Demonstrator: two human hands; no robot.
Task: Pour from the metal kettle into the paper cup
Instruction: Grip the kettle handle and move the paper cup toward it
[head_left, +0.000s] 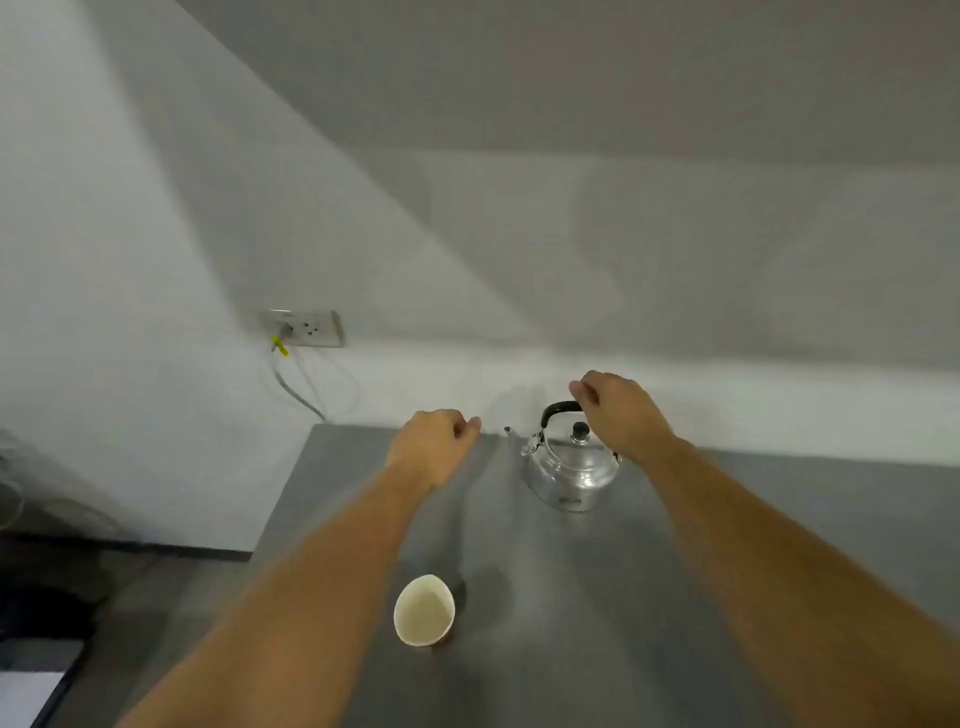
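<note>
A shiny metal kettle (570, 466) with a black arched handle and a black lid knob stands on the grey table (727, 545), its spout pointing left. My right hand (618, 410) hovers over the handle's right end, fingers curled loosely; I cannot tell if it touches the handle. My left hand (436, 444) floats to the left of the kettle, fingers loosely curled, holding nothing. An open white paper cup (423, 610) stands upright near the table's front, between my forearms; whether it holds liquid is unclear.
A white wall runs behind the table. A wall socket (306, 327) with a plugged-in cable and a yellow tag sits left of the table. Dark floor and blurred objects lie at the far left, past the table's left edge.
</note>
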